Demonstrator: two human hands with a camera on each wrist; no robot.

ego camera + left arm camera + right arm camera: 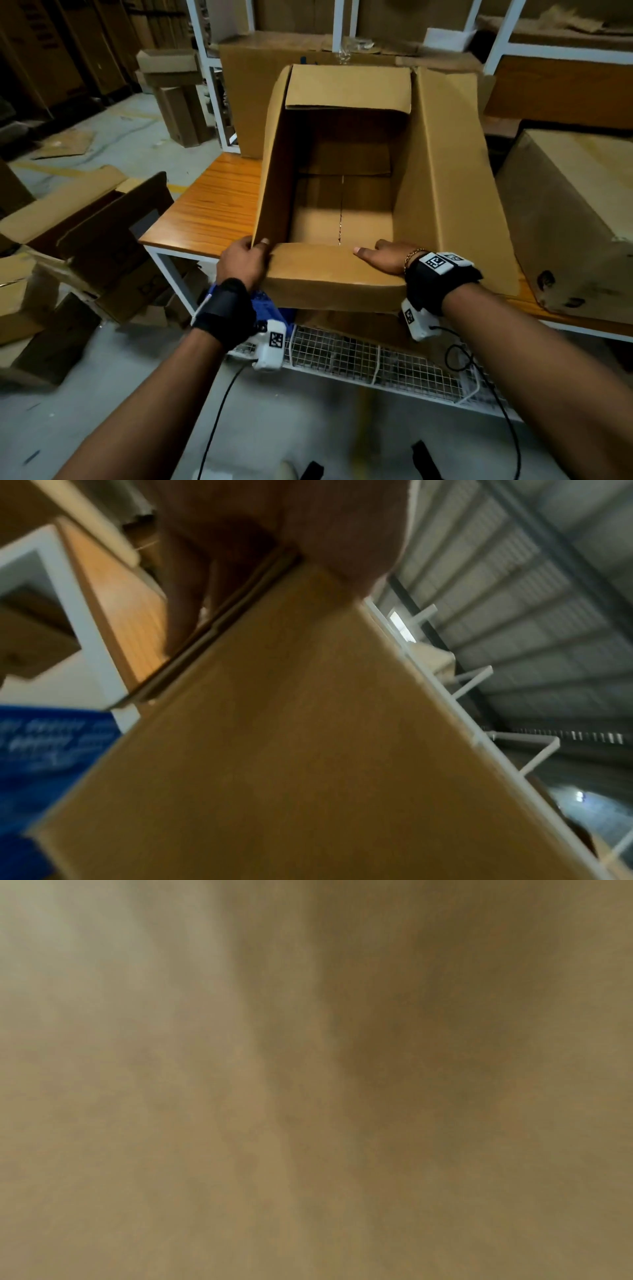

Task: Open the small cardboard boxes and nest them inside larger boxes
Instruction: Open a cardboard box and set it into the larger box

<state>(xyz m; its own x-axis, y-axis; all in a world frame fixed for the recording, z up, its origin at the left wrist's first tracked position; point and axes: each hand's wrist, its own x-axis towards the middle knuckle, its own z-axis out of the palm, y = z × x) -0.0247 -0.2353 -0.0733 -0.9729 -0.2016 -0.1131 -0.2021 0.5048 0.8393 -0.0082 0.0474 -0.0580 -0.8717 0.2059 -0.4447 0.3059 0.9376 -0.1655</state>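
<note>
A large open cardboard box (342, 212) stands on the wooden table (212, 202), empty inside, with its right flap upright. Its near flap (325, 274) is folded out toward me. My left hand (245, 260) grips the near-left corner, thumb inside the wall and fingers outside. In the left wrist view the fingers (185, 593) curl along the edge of the box flap (291, 750). My right hand (387, 258) lies on the near flap at its right end, thumb stretched along it, fingers bent over the fold and hidden. The right wrist view is only a brown blur.
A closed box (565, 212) sits on the table to the right, and another box (274, 85) stands behind, against white shelving (205, 51). A wire basket (376, 359) hangs under the table. Opened boxes (85, 240) lie piled on the floor at left.
</note>
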